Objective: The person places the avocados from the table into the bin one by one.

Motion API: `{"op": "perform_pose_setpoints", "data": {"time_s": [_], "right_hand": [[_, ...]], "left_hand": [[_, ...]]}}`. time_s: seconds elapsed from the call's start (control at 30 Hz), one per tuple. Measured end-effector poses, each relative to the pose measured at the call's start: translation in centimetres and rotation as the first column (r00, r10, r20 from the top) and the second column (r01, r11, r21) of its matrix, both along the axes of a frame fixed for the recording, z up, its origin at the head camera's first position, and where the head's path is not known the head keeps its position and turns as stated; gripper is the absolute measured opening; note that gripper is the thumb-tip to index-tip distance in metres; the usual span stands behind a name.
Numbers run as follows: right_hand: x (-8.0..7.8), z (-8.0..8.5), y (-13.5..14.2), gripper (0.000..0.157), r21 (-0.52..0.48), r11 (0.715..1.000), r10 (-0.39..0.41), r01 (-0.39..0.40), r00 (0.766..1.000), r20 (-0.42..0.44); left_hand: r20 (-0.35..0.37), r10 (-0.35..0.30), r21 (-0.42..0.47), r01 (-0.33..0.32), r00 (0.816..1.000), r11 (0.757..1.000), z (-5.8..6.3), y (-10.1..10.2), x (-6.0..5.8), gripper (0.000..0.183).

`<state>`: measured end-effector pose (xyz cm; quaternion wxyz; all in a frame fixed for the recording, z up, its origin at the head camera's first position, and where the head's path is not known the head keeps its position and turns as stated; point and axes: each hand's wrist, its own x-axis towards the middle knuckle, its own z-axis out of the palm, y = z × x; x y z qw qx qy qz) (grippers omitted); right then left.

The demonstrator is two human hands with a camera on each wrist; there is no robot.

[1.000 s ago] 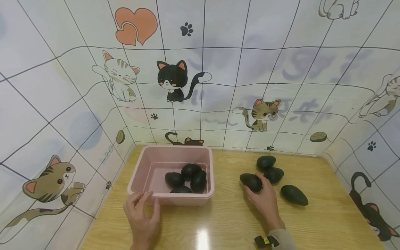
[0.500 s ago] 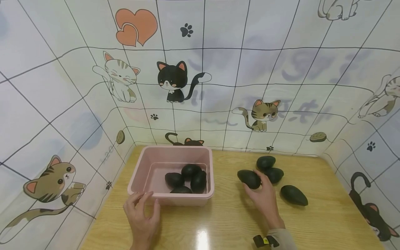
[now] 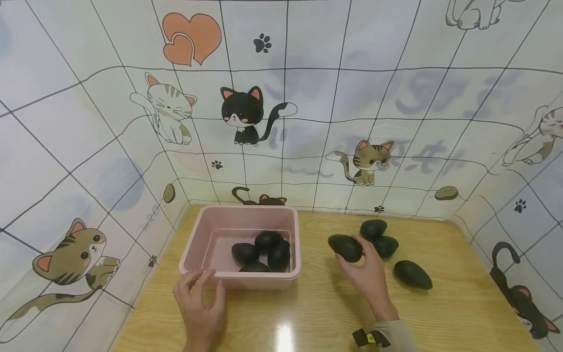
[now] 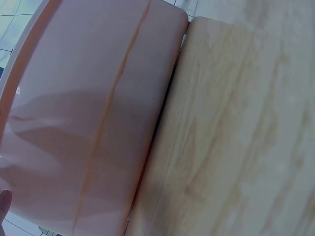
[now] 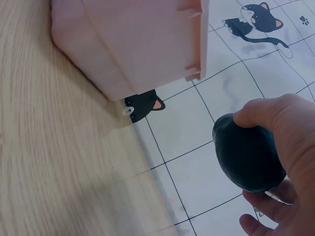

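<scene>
My right hand (image 3: pixel 366 275) holds a dark green avocado (image 3: pixel 345 248) between thumb and fingers, raised off the table to the right of a pink plastic box (image 3: pixel 239 282). In the right wrist view the thumb lies over one side of this avocado (image 5: pixel 246 155), with fingers under the other. My left hand (image 3: pixel 200 305) rests its fingertips on the box's front rim, thumb spread apart. The left wrist view catches only a fingertip (image 4: pixel 4 201) beside the box wall (image 4: pixel 88 108). Inside the box lie several avocados (image 3: pixel 268 241), the nearest partly hidden by the front rim.
On the wooden table (image 3: pixel 316 313), two avocados (image 3: pixel 374 229) touch each other behind my right hand. Another avocado (image 3: pixel 412 275) lies by itself to the right. A cat-patterned wall covering (image 3: pixel 308 137) surrounds the table at the back and sides.
My right hand has lifted the avocado and carried it slightly leftward, away from the other avocados on the table. The left hand and the box have stayed in place.
</scene>
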<state>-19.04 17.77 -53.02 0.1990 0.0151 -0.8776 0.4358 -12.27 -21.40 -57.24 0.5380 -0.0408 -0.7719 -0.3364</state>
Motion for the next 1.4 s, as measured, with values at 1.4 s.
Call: {"op": "perform_pose_setpoints", "data": {"time_s": [1.4], "right_hand": [[0.0,4.0,-5.3,0.071,-0.014,0.991,0.134,-0.136,0.986,-0.1]], "left_hand": [[0.006,-0.012,0.01,0.012,1.0,1.0,-0.1,0.0,0.0,0.033]]}}
